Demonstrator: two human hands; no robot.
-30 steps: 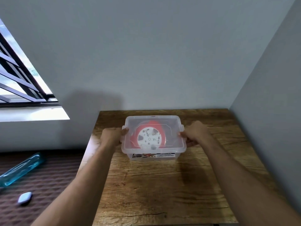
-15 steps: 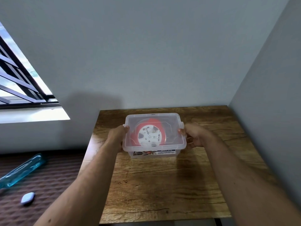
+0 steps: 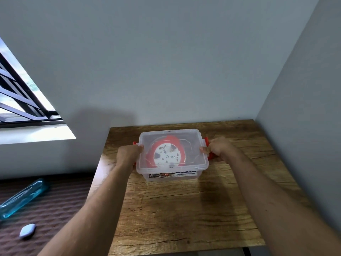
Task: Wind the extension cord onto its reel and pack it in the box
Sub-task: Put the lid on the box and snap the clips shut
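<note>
Nearest us, bare wooden tabletop [image 3: 184, 209]. Farther on, our left hand [image 3: 128, 154] grips the left red latch [image 3: 135, 143] of the clear plastic box [image 3: 172, 170], our right hand [image 3: 218, 146] the right latch [image 3: 207, 141]. Under the shut lid [image 3: 193, 137], the orange cord reel [image 3: 167, 154] lies flat inside.

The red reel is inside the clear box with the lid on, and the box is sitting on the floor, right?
Not quite. The red reel is inside the clear box with the lid on, but the box sits on the wooden table, not the floor. The head view shows this, with the left hand and right hand at the box's ends.
</note>
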